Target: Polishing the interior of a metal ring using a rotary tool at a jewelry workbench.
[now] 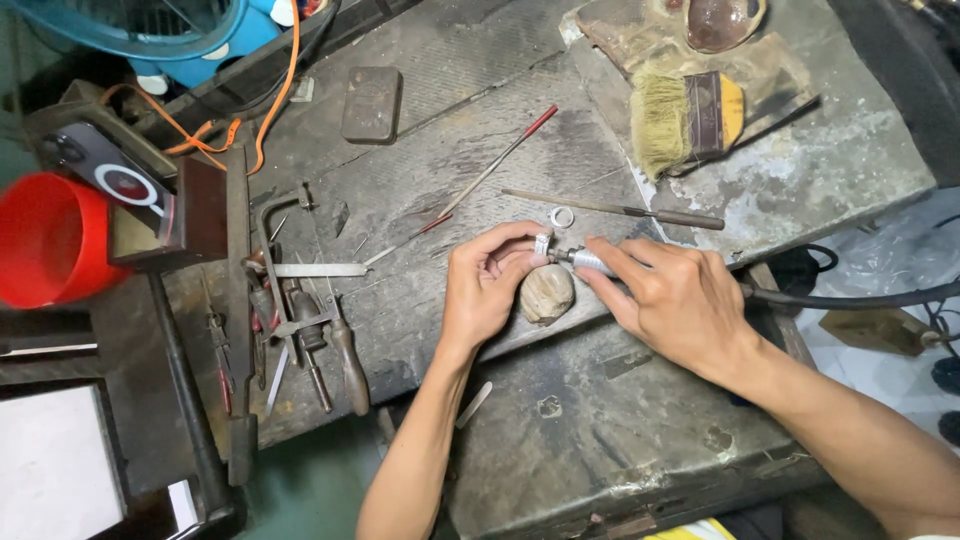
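Left hand point(487, 285) is pinching a small silver ring piece point(542, 243) between thumb and forefinger, fingers point(505, 238) clamped on it, just above a rounded stone-like block point(547, 293) sitting at the desk point(600, 420) edge. Right hand point(672, 298) is gripping a rotary handpiece point(590, 262), fingers wrapped tight around its metal nose; the tip is meeting the ring piece. A black flexible shaft point(850, 298) is running off from the handpiece to the right.

Lying on the desk near the hands: a second small silver ring point(562, 216), just above the held piece; a long needle file with a dark handle point(615, 208); two thin red-handled files point(500, 160). Farther back, a bristle brush point(685, 115) is resting on a worn board. To the left, a jeweller's saw frame point(272, 225) and pliers point(345, 345) are lying in a cluster of tools. A red cup point(45, 240) is sitting at the far left.
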